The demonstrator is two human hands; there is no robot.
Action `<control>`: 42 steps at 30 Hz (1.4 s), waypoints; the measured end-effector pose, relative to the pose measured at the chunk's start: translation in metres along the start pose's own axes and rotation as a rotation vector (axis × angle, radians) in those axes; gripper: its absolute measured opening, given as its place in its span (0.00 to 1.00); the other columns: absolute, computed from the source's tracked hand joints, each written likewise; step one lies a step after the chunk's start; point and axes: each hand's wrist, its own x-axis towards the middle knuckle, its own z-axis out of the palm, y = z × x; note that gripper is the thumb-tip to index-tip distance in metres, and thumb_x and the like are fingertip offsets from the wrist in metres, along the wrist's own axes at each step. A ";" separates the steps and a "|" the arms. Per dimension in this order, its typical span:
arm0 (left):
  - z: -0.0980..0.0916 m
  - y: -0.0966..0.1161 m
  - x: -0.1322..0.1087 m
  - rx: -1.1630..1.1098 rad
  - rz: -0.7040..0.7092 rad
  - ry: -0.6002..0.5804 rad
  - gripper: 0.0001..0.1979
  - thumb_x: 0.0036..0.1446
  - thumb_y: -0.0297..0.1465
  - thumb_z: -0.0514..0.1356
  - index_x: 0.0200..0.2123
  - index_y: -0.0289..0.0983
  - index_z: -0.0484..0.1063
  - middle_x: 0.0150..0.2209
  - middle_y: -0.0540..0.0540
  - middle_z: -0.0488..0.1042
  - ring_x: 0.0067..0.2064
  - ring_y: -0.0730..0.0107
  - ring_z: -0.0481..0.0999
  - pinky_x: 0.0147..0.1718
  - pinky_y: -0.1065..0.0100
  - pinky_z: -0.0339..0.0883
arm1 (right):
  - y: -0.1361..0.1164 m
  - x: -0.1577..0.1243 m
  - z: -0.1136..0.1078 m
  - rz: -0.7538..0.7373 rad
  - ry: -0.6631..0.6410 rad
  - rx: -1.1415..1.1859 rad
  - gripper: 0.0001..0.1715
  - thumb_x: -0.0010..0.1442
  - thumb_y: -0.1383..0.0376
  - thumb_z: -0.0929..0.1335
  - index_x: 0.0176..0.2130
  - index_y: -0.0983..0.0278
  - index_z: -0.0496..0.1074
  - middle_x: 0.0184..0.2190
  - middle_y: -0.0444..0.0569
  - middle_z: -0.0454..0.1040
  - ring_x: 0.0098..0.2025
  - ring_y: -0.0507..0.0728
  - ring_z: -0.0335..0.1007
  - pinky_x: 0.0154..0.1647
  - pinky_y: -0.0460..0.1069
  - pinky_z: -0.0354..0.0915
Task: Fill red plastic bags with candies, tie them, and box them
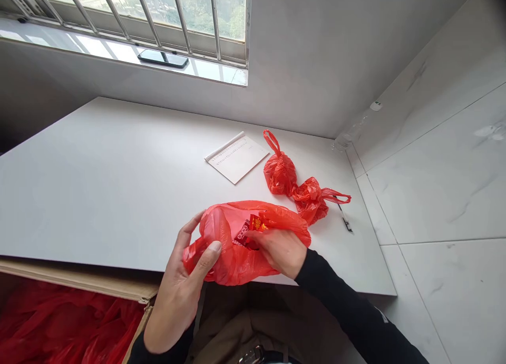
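Note:
An open red plastic bag (225, 248) lies at the front edge of the white table. My left hand (185, 279) grips the bag's left side between thumb and fingers. Inside the bag's mouth is my right hand (280, 248), its fingers closed at some small red wrapped packets (242, 233), one dark red with white print and one bright red with yellow print. The fingertips are partly hidden by the bag and packets. Just behind stand two knotted red bags, one upright (280, 171) and one with its handles pointing right (311, 200).
A white notepad (239, 157) lies behind the bag. A pen (345, 219) is at the right, and a clear bottle (350, 135) at the back right corner. A phone (163, 58) rests on the windowsill. A cardboard box (79, 277) of red bags stands at lower left.

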 end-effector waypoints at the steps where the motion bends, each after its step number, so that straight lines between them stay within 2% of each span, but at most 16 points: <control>1: 0.000 0.003 -0.003 0.001 -0.006 0.016 0.36 0.57 0.39 0.69 0.66 0.50 0.60 0.44 0.49 0.79 0.43 0.68 0.79 0.41 0.74 0.76 | 0.000 -0.005 -0.003 -0.017 0.042 0.021 0.24 0.66 0.70 0.63 0.58 0.55 0.72 0.35 0.46 0.79 0.36 0.57 0.74 0.36 0.48 0.65; 4: -0.006 0.006 -0.013 -0.001 0.073 0.034 0.40 0.55 0.37 0.70 0.67 0.56 0.57 0.36 0.54 0.79 0.37 0.73 0.79 0.41 0.76 0.76 | 0.003 -0.017 -0.008 -0.015 0.294 0.031 0.24 0.70 0.69 0.60 0.62 0.59 0.68 0.37 0.49 0.76 0.39 0.58 0.71 0.40 0.50 0.68; 7: -0.012 0.005 -0.018 0.093 0.178 0.011 0.36 0.54 0.37 0.70 0.64 0.54 0.64 0.44 0.51 0.80 0.45 0.68 0.80 0.47 0.74 0.75 | 0.013 -0.018 -0.007 0.072 0.484 -0.092 0.26 0.68 0.65 0.65 0.65 0.58 0.67 0.42 0.53 0.71 0.44 0.62 0.66 0.48 0.55 0.69; 9: -0.012 0.005 -0.020 0.227 0.180 0.042 0.26 0.56 0.40 0.69 0.58 0.50 0.73 0.48 0.50 0.80 0.50 0.65 0.79 0.52 0.74 0.72 | 0.021 -0.015 -0.005 0.116 0.478 -0.132 0.26 0.66 0.65 0.68 0.62 0.59 0.70 0.44 0.55 0.68 0.47 0.63 0.65 0.51 0.58 0.69; 13: -0.003 0.013 -0.025 0.422 0.202 0.182 0.16 0.61 0.45 0.62 0.50 0.50 0.80 0.49 0.52 0.81 0.55 0.59 0.77 0.62 0.64 0.66 | 0.032 -0.011 -0.007 0.151 0.469 -0.032 0.10 0.67 0.66 0.68 0.45 0.61 0.79 0.42 0.53 0.68 0.47 0.62 0.64 0.51 0.56 0.69; 15: -0.001 0.016 -0.027 0.448 0.234 0.255 0.15 0.61 0.46 0.63 0.48 0.51 0.80 0.49 0.54 0.81 0.55 0.58 0.77 0.63 0.61 0.65 | 0.034 -0.012 -0.010 0.162 0.471 -0.020 0.14 0.67 0.66 0.67 0.52 0.61 0.76 0.43 0.53 0.69 0.46 0.62 0.65 0.50 0.56 0.70; 17: -0.001 0.016 -0.028 0.463 0.251 0.289 0.15 0.60 0.46 0.64 0.47 0.51 0.81 0.46 0.54 0.82 0.54 0.58 0.78 0.61 0.62 0.67 | 0.035 -0.013 -0.011 0.185 0.431 -0.047 0.25 0.68 0.65 0.67 0.63 0.61 0.66 0.41 0.52 0.71 0.46 0.63 0.66 0.48 0.57 0.71; 19: -0.004 0.014 -0.027 0.473 0.267 0.248 0.15 0.59 0.46 0.64 0.47 0.50 0.81 0.45 0.53 0.83 0.52 0.57 0.80 0.57 0.64 0.70 | 0.036 -0.013 -0.011 0.226 0.376 -0.081 0.32 0.68 0.64 0.67 0.67 0.62 0.59 0.37 0.51 0.72 0.45 0.64 0.68 0.44 0.57 0.72; 22: -0.006 0.011 -0.026 0.483 0.311 0.129 0.13 0.58 0.43 0.65 0.44 0.48 0.83 0.42 0.51 0.83 0.46 0.58 0.81 0.48 0.67 0.74 | 0.036 -0.011 -0.009 0.266 0.361 -0.102 0.33 0.68 0.63 0.66 0.68 0.61 0.57 0.35 0.50 0.72 0.44 0.64 0.70 0.40 0.55 0.72; 26: 0.002 0.010 -0.028 0.448 0.387 0.074 0.07 0.61 0.38 0.64 0.37 0.48 0.83 0.37 0.50 0.82 0.39 0.63 0.78 0.42 0.68 0.72 | 0.037 -0.007 0.000 0.220 0.331 -0.172 0.29 0.67 0.64 0.67 0.65 0.60 0.62 0.44 0.55 0.72 0.48 0.66 0.69 0.38 0.55 0.72; 28: 0.003 0.010 -0.028 0.419 0.446 0.007 0.07 0.61 0.35 0.63 0.37 0.47 0.83 0.37 0.48 0.79 0.38 0.63 0.77 0.40 0.67 0.71 | 0.040 -0.005 0.006 0.174 0.292 -0.140 0.28 0.64 0.67 0.68 0.62 0.62 0.64 0.45 0.56 0.73 0.45 0.66 0.71 0.36 0.54 0.71; 32: -0.002 0.007 -0.022 0.444 0.578 -0.040 0.08 0.61 0.31 0.64 0.40 0.49 0.83 0.42 0.46 0.71 0.45 0.64 0.72 0.42 0.70 0.69 | 0.040 -0.006 0.008 0.104 0.251 -0.051 0.19 0.63 0.73 0.64 0.54 0.64 0.68 0.35 0.51 0.74 0.37 0.62 0.72 0.37 0.54 0.70; 34: -0.004 0.006 -0.018 0.410 0.580 -0.006 0.07 0.62 0.32 0.63 0.37 0.48 0.82 0.48 0.47 0.70 0.53 0.62 0.70 0.50 0.69 0.68 | 0.036 -0.011 -0.001 0.084 0.285 -0.001 0.17 0.65 0.73 0.62 0.52 0.64 0.69 0.38 0.52 0.74 0.42 0.62 0.72 0.43 0.56 0.71; 37: -0.002 0.008 -0.009 0.218 0.502 -0.029 0.09 0.67 0.35 0.58 0.35 0.45 0.78 0.54 0.48 0.73 0.62 0.56 0.67 0.60 0.60 0.62 | 0.024 -0.022 -0.025 0.033 0.413 0.160 0.12 0.66 0.70 0.64 0.48 0.62 0.70 0.41 0.51 0.72 0.47 0.61 0.69 0.49 0.57 0.70; 40: 0.007 0.012 0.000 -0.004 0.394 -0.144 0.12 0.70 0.38 0.52 0.44 0.46 0.76 0.40 0.47 0.81 0.58 0.52 0.74 0.61 0.49 0.61 | 0.008 -0.036 -0.053 -0.012 0.588 0.276 0.02 0.66 0.66 0.67 0.41 0.59 0.70 0.45 0.52 0.69 0.52 0.62 0.69 0.55 0.60 0.68; 42: 0.015 0.018 0.005 -0.089 0.299 -0.187 0.16 0.71 0.42 0.49 0.53 0.46 0.72 0.36 0.46 0.82 0.56 0.49 0.77 0.60 0.44 0.61 | -0.001 -0.045 -0.069 -0.024 0.691 0.318 0.02 0.66 0.64 0.69 0.40 0.58 0.69 0.51 0.52 0.68 0.57 0.63 0.67 0.59 0.62 0.66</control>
